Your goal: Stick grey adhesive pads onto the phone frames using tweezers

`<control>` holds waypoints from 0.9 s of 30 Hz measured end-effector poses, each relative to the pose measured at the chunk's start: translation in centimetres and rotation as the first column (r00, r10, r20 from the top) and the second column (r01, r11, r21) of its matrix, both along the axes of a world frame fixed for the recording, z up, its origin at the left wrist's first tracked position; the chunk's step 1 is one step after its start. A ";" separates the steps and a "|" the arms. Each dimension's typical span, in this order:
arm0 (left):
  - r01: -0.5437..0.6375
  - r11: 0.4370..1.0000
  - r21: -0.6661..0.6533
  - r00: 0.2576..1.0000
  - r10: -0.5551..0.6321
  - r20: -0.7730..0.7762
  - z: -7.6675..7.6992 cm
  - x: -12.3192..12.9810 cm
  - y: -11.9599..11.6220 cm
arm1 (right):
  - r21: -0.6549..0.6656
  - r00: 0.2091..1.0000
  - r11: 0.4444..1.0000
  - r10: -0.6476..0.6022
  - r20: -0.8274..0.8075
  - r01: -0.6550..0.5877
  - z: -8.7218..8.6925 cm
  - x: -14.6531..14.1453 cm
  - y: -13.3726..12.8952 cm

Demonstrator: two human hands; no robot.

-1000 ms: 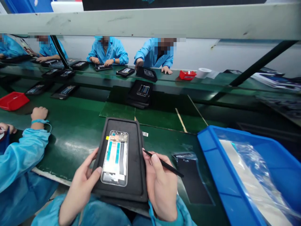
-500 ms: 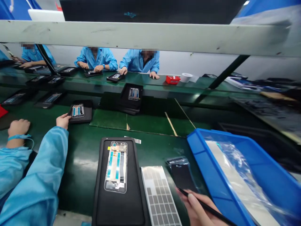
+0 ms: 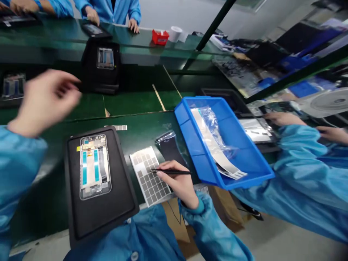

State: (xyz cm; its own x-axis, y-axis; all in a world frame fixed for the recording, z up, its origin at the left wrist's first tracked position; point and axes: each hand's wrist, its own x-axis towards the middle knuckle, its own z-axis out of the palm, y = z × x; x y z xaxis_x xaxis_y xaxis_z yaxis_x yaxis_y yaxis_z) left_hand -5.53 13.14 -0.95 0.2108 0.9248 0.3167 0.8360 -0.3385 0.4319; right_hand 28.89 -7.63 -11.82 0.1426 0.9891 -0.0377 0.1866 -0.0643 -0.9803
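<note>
My right hand (image 3: pixel 176 181) is closed on black tweezers (image 3: pixel 174 172), whose tips touch a sheet of small grey squares (image 3: pixel 148 177). Raised at the left is my left hand (image 3: pixel 50 98), blurred, its fingers curved and apart with nothing between them. Below and to the right of it, a phone frame (image 3: pixel 95 166) with blue strips lies on a black tray (image 3: pixel 114 214). Just beyond the sheet is a dark piece in clear film (image 3: pixel 171 146). A short strip of labels (image 3: pixel 119 127) rests on the green table past the tray.
A blue bin (image 3: pixel 231 134) holding white strips and clear plastic stands right of the sheet. Another black tray (image 3: pixel 108 81) with a phone frame lies farther back. A person's hand (image 3: pixel 284 119) is at the right; others work across the table, near a red box (image 3: pixel 160 37).
The view has swung right and down. My left hand has left the tray at the far left and is in the air. The tweezers have moved left onto the sheet of squares.
</note>
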 end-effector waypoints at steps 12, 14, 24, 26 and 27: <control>0.406 0.547 -0.733 0.598 -0.765 -0.239 -4.6 19.1 -8.8 | -0.008 0.927 0.938 0.345 0.147 -0.348 -2.9 -0.9 2.7; 0.402 0.548 -0.733 0.592 -0.767 -0.248 -5.1 18.9 -8.6 | 0.018 0.921 0.933 0.352 0.165 -0.360 -3.3 -0.8 2.7; 0.413 0.576 -0.706 0.592 -0.759 -0.272 -6.1 18.2 -8.7 | 0.049 0.912 0.922 0.370 0.179 -0.384 -3.4 -0.8 2.8; 0.410 0.575 -0.708 0.596 -0.757 -0.270 -6.0 18.2 -8.7 | 0.052 0.912 0.922 0.370 0.175 -0.384 -3.5 -0.8 2.8; 0.408 0.575 -0.709 0.596 -0.756 -0.270 -6.0 18.2 -8.7 | 0.052 0.913 0.922 0.371 0.173 -0.384 -3.5 -0.8 2.8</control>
State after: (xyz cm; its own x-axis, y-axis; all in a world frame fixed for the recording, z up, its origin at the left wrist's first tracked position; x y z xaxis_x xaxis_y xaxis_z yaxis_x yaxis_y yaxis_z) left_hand 12.67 4.41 -6.92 0.7222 0.4714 -0.5062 0.6588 -0.6917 0.2957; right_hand 28.12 -4.85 -15.30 -0.2446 0.9688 0.0391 0.3326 0.1217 -0.9352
